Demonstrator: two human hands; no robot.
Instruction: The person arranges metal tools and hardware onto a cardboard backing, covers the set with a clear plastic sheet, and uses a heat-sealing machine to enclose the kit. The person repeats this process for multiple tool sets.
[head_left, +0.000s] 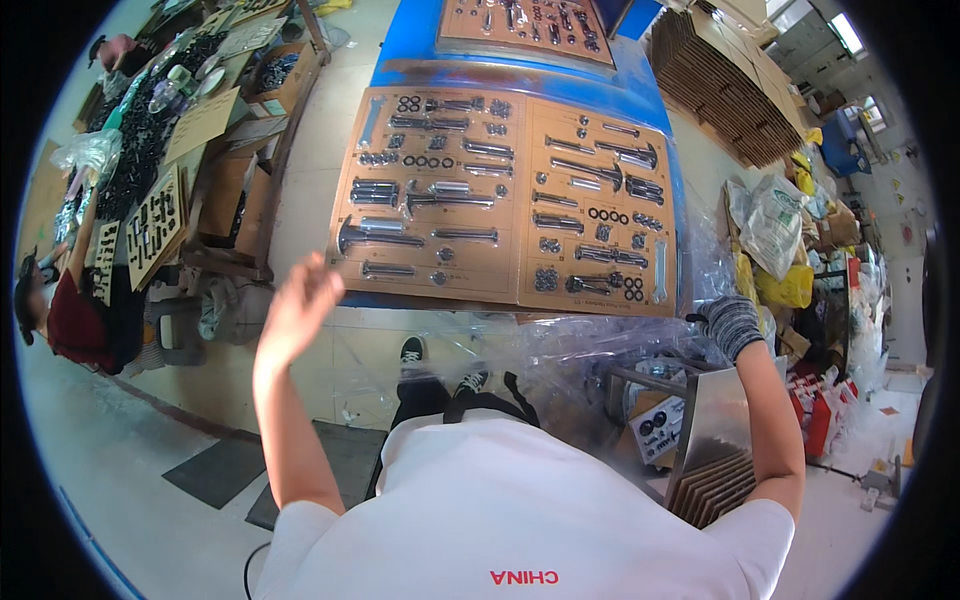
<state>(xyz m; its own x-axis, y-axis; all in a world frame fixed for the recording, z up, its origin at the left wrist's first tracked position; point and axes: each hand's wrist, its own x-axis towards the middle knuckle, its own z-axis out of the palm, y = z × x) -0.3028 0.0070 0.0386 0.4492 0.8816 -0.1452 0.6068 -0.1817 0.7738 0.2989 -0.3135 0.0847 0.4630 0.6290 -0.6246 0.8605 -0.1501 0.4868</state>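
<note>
A brown cardboard sheet (521, 200) lies on the blue-topped table, folded or joined down its middle. Bolts, nuts, washers, rings and wrenches sit on it in groups under clear film. My bare left hand (305, 305) is raised just off its near left corner, fingers apart and slightly bent, holding nothing. At the near right corner, my right hand (733, 325) wears a grey knitted glove and is closed. A small dark tip shows at its fingers, but I cannot make out what it holds. Loose clear plastic film (560, 345) hangs along the table's near edge, reaching that hand.
Another hardware board (528, 28) lies farther up the blue table (410, 50). Flat cardboard (725, 85) is stacked at the right. A metal-sided rack (712, 425) stands below my right arm. Left, a person (85, 315) is beside a bench heaped with dark parts (140, 150).
</note>
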